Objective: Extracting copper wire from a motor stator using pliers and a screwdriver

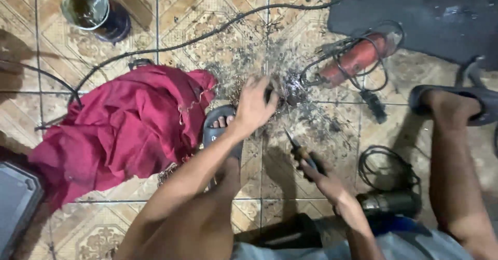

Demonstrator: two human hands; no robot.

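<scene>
My left hand (253, 107) reaches forward over my left foot in a grey sandal (218, 128) and grips a small dark object (273, 96) lying on the tiled floor amid dark debris and shavings (290, 83). What the object is cannot be made out. My right hand (321, 176) is closed around the dark handle of a slim hand tool (296, 147), whose metal tip points up and left toward the left hand. The two hands are about a hand's width apart.
A red cloth (124, 125) lies bunched at the left. A red power tool (358, 57) with coiled cord sits at the upper right, beside a dark mat (430, 11). A tin can (93, 8), black cables (207, 34), a cable coil (385, 167) and a dark power tool (389, 203) surround me.
</scene>
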